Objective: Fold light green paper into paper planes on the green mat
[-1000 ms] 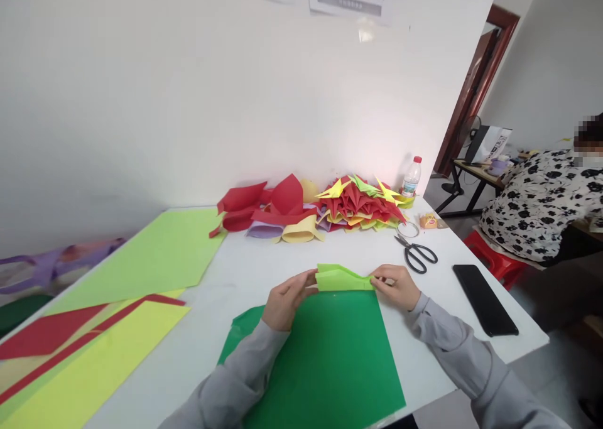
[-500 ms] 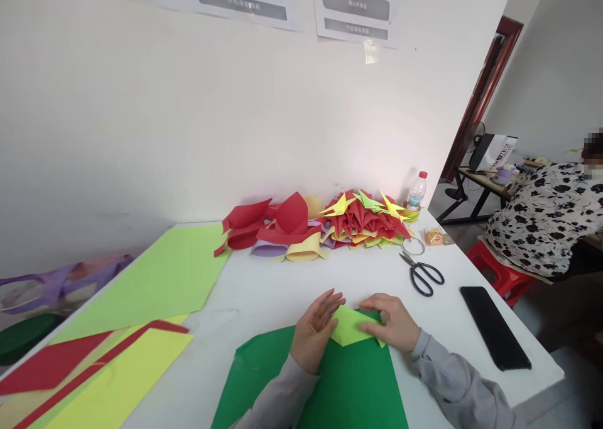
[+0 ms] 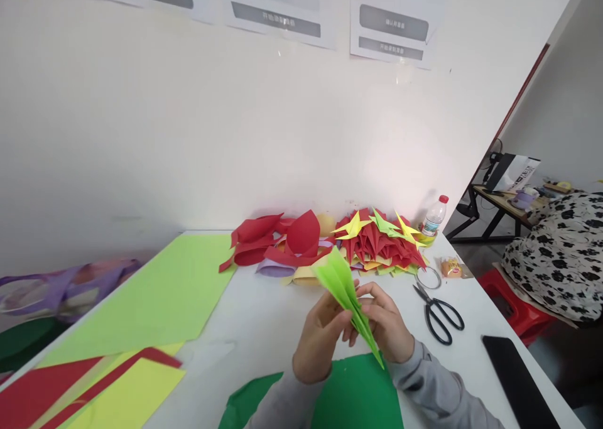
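Note:
A folded lime-green paper is held up off the table, tilted, with its wide pleated end toward the wall and a narrow point toward me. My left hand pinches it from the left, thumb on the near face. From the right, my right hand has its fingers closed on the lower folds. Some of the fingertips are hidden behind the paper. Beneath both hands lies a dark green sheet on the white table.
Folded red paper pieces and paper cranes line the wall. Black-handled scissors, a black phone and a bottle stand to the right. Large sheets cover the left side. A person in a patterned top sits at far right.
The green paper has been lifted from the dark green sheet and turned so its layers show edge-on. Both hands rose with it. My view has shifted left and upward.

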Action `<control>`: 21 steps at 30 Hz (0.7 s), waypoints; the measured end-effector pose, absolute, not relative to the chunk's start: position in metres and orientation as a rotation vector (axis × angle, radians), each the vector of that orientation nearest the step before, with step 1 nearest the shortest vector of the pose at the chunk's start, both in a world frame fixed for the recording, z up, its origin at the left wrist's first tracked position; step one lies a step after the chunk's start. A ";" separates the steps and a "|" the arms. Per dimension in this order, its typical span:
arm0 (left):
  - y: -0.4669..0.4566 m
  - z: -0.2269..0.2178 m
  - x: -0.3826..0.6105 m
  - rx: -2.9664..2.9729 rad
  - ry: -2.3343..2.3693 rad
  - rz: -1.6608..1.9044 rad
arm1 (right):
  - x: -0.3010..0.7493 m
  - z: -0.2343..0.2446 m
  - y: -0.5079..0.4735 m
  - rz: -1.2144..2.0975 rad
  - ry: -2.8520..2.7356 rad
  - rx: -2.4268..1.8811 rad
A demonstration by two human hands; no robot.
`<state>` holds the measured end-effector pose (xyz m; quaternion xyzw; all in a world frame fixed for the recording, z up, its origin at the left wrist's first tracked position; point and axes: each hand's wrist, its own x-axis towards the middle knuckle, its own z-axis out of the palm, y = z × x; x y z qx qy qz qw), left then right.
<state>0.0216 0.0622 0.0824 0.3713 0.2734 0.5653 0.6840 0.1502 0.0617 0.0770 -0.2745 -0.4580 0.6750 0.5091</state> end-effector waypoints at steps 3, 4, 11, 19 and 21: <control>0.067 0.093 0.023 0.691 0.731 1.297 | 0.134 0.085 0.073 1.634 -1.124 -0.690; 0.069 0.095 0.021 0.644 0.736 1.306 | 0.131 0.087 0.074 1.612 -1.148 -0.728; 0.073 0.105 0.003 0.502 0.745 1.495 | 0.132 0.111 0.057 0.326 -1.646 -0.930; 0.063 0.102 0.004 0.668 0.624 1.414 | 0.120 0.101 0.052 0.050 -1.863 -0.954; 0.059 0.094 0.005 0.748 0.643 1.399 | 0.122 0.098 0.053 0.088 -1.867 -0.966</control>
